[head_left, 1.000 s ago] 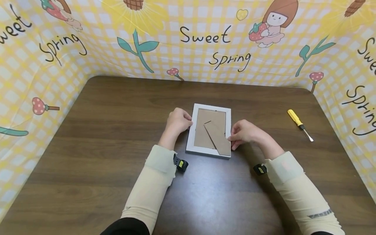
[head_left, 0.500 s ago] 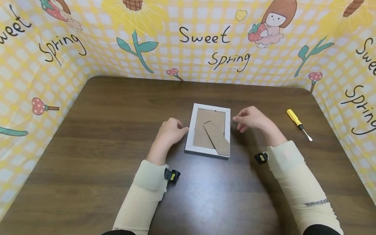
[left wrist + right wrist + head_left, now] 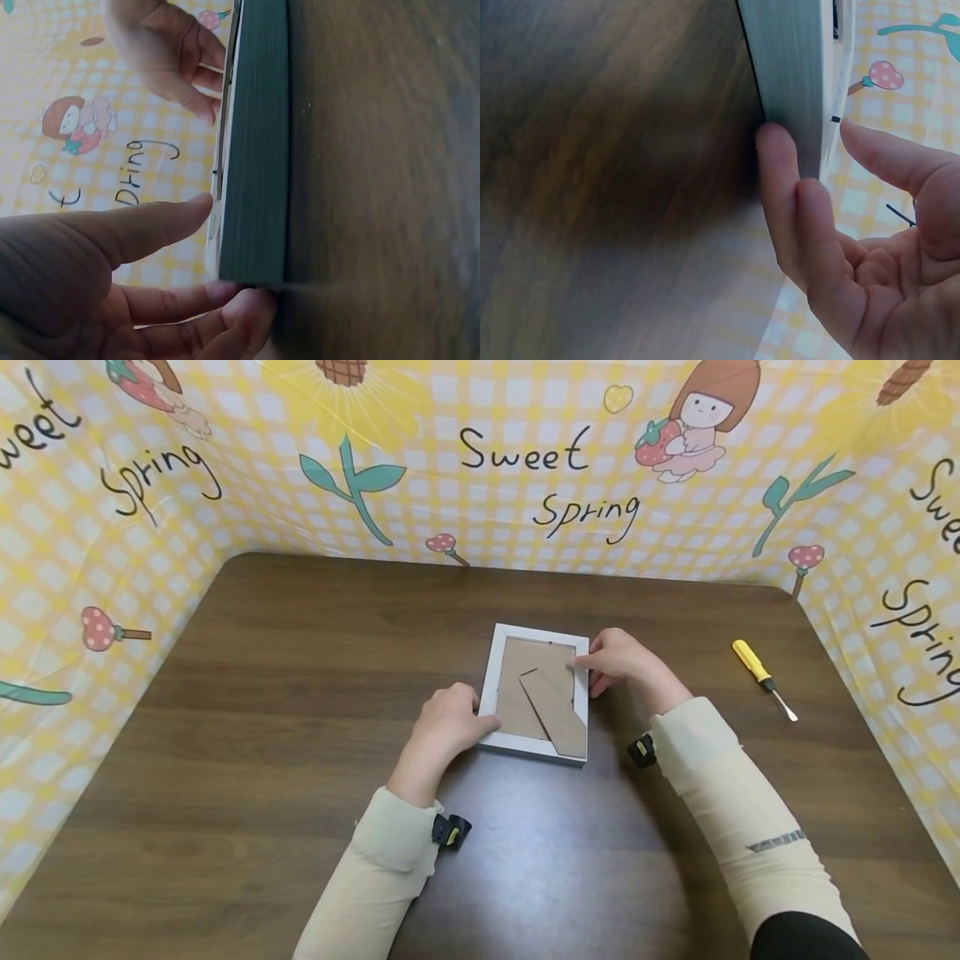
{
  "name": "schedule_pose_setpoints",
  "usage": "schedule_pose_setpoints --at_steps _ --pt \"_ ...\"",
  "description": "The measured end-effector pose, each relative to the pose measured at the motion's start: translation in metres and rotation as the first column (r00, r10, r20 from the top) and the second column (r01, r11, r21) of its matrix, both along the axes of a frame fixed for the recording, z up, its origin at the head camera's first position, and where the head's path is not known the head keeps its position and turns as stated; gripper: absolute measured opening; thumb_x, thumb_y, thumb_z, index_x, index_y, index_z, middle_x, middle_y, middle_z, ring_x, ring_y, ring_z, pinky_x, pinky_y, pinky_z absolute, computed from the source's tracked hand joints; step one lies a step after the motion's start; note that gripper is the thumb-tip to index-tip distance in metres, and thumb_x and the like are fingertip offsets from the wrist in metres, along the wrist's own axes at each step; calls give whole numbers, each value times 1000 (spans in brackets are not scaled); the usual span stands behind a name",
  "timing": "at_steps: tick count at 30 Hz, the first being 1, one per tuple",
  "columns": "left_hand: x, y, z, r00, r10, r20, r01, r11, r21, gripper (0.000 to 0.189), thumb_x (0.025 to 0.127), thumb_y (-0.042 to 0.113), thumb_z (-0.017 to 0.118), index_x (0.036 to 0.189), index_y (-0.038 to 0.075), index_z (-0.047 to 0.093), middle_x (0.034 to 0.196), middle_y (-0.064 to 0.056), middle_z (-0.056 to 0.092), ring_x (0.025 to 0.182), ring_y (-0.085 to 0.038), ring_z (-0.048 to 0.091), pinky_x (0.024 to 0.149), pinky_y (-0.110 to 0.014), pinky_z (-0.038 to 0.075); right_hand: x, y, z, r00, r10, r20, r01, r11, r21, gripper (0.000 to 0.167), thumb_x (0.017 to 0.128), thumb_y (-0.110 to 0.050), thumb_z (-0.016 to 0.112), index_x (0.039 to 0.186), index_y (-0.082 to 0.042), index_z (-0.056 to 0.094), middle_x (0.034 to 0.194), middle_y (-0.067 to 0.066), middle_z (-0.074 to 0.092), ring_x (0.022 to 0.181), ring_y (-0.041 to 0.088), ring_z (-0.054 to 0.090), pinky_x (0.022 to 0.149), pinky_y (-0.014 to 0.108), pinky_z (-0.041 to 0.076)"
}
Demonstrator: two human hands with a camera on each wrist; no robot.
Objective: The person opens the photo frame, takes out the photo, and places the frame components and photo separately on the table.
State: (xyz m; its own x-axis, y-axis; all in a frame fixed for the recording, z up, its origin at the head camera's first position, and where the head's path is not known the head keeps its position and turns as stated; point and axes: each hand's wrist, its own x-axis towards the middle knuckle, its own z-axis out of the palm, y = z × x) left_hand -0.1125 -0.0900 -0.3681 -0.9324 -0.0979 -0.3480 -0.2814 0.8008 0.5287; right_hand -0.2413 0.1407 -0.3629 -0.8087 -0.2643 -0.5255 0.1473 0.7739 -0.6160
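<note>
A white picture frame [image 3: 489, 681] lies face down on the brown table [image 3: 262, 693], its brown backing board [image 3: 532, 653] showing. A flat easel leg [image 3: 561, 714] slants across the board to the lower right corner. My left hand [image 3: 442, 722] grips the left side near the bottom, thumb over the rim and fingers along the outer edge. On the upper right side, my right hand [image 3: 624, 658] holds the frame with its thumb over the back and its fingers against the edge. In the right wrist view, two fingertips press the frame's side [image 3: 787, 82].
A screwdriver [image 3: 753, 665] with a yellow and black handle lies on the table at the right. A yellow checked cloth [image 3: 420, 468] with printed figures stands around the back and sides of the table.
Both hands let go of the frame, then took hold again: the left lower on its side, the right higher up. The frame has hardly moved; the screwdriver lies where it was.
</note>
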Motion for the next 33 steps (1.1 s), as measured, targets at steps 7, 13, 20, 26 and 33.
schedule_pose_setpoints --at_steps 7,13,20,26,33 --pt "-3 5 -4 1000 22 0 -22 1000 -13 30 85 28 75 72 7 59 73 -8 60 68 -22 54 55 -33 43 -3 -4 -2 999 -3 34 2 1000 12 25 95 -15 67 99 9 60 70 9 66 55 14 69 66 33 60" --pt "-4 5 -4 1000 9 -9 -9 1000 -18 32 86 25 74 69 8 52 68 -5 52 65 -21 48 53 -33 40 -2 -7 -2 999 -17 44 16 999 33 29 95 -17 67 103 10 60 72 10 64 54 14 67 66 33 60" --pt "-3 4 -3 1000 -18 -2 17 999 -30 31 85 25 73 69 9 52 66 -3 48 62 -19 46 51 -31 38 -2 -8 -2 999 -13 36 11 999 44 29 95 -16 67 103 11 60 70 10 64 52 14 66 63 31 59" --pt "-3 4 -2 999 -24 -22 23 999 -25 29 85 24 73 74 8 52 69 -4 48 65 -20 46 53 -31 37 -3 -6 -3 999 -16 50 15 1000 24 32 96 -16 66 109 13 59 75 11 64 54 13 66 59 25 56" --pt "-5 2 0 997 -51 -61 50 999 -4 24 83 22 72 86 6 53 79 -7 55 74 -24 51 62 -33 41 -3 -5 -7 998 -31 53 31 1000 -1 32 96 -16 65 110 12 59 79 12 64 56 13 66 60 26 57"
